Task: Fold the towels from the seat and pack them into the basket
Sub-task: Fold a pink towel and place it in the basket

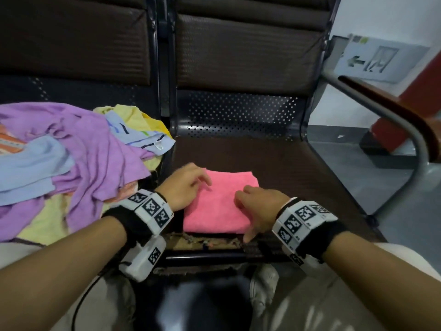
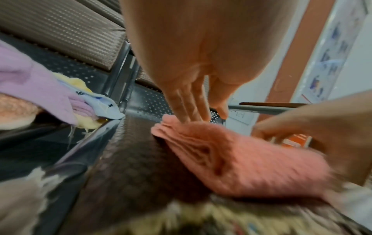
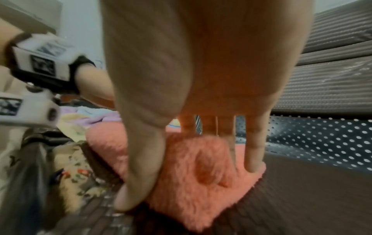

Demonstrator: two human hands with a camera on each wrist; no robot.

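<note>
Folded pink towel [image 1: 219,204] on seat [image 1: 298,168], left hand [image 1: 185,185] and right hand [image 1: 259,206] flat-fingered pressing it, unfolded towel pile [image 1: 71,158] beside

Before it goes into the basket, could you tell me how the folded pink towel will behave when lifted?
The pink towel is soft stacked layers, so it probably sags and unfolds unless supported underneath. It looks fluffy, likely light. Both hands seem advisable.

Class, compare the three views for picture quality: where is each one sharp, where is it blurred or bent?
Head view: the pink towel and pile of towels are sharp; the bottom is blurred and the armrest bends at the edge. Left wrist view: the left hand looms large; the foreground smears. Right wrist view: the right hand fills the frame; the left side is blurred.
</note>
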